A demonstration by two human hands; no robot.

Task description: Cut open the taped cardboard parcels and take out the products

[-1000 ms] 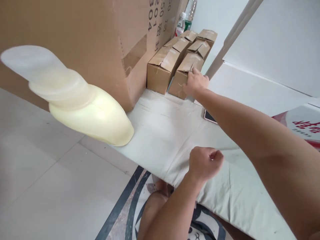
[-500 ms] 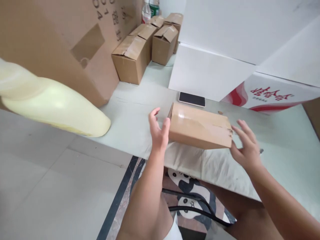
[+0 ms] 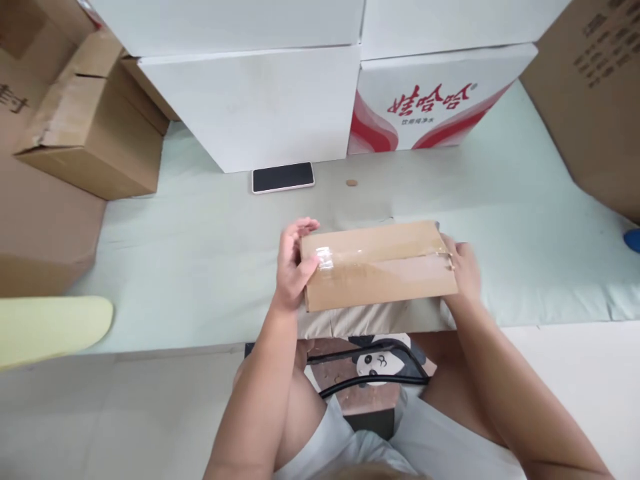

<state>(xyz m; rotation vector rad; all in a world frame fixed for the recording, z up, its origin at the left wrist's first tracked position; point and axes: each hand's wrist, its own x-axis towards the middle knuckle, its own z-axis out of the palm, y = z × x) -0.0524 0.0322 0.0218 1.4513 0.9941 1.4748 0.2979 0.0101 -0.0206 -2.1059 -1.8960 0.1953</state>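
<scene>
A brown cardboard box (image 3: 375, 273), its top seam covered with clear tape, is between my hands near the front edge of the cloth-covered table. My left hand (image 3: 295, 263) grips its left end, the thumb lying on the taped top and the fingers round the far corner. At the other end my right hand (image 3: 463, 270) presses against the box's short side; part of its fingers is hidden behind the cardboard. Beyond the box lie a phone (image 3: 283, 178) with a dark screen and a small brown scrap (image 3: 352, 183).
White cartons (image 3: 260, 100) are stacked at the back, one printed with red characters (image 3: 433, 100). Taped brown boxes (image 3: 115, 147) stand at the left, above a pale yellow roll (image 3: 55, 327). A large brown carton (image 3: 595, 100) and a blue object (image 3: 633, 240) are at the right.
My view has swung to the right. My left hand, apart from the box's left end before, has closed on it, and my right hand has come fully against the right end.
</scene>
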